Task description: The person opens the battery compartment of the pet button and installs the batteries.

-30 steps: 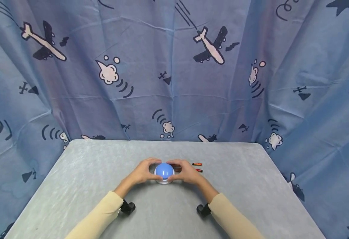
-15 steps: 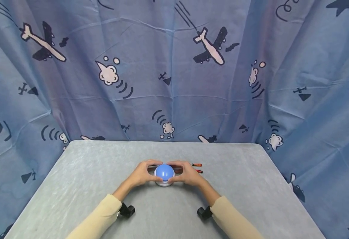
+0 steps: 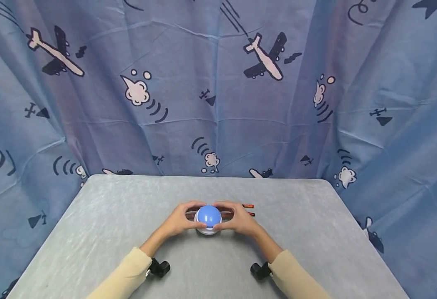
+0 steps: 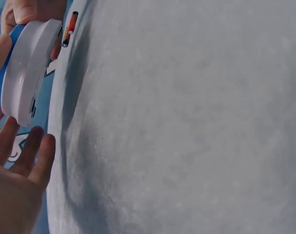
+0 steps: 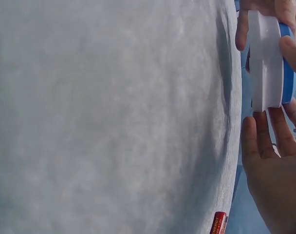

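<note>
The left hand [image 3: 178,218] and right hand [image 3: 241,219] have drawn back a little, angled inward from either side, thumbs and fingers gripping the blue-domed white device [image 3: 209,216] between them, above the table [image 3: 297,216]. One red battery [image 5: 218,223] seems to read "ENERGY".

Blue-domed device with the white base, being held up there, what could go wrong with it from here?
It might drop: the blue-domed device appears lifted off the table, held at its rounded rim between the left grip and the right grip, so it could slip if either loosens. The red batteries lie just beside the right grip and could roll away if it brushes them.
</note>
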Motion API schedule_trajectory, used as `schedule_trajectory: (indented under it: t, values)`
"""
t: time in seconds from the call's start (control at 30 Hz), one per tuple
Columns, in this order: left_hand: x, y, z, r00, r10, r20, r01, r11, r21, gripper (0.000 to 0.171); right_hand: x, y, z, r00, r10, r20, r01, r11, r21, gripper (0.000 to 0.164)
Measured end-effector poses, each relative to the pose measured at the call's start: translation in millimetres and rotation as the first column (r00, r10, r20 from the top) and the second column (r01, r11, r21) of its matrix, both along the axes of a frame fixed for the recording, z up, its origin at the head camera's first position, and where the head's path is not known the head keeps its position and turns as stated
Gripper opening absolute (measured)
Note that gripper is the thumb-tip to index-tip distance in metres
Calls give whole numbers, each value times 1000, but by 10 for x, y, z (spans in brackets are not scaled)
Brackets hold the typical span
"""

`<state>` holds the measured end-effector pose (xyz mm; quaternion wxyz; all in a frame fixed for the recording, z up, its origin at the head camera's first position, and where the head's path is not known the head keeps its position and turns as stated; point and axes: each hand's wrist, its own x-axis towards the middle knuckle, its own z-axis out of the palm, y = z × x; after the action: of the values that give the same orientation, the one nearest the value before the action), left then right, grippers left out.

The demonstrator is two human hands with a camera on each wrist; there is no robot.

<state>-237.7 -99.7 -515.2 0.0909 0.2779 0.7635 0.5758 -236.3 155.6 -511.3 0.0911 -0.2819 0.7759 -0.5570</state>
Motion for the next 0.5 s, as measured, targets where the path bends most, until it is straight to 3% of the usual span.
schedule_trajectory:
  t: [0.33,0.5]
  values:
    - [102,24,22,999,-21,31,19,998,53,61,78,19,50,1000,-14,-18,15,1000,15,58]
    - [136,32,38,999,-40,6,39,998,45,65,104,26,48,1000,-17,-8,17,1000,-2,59]
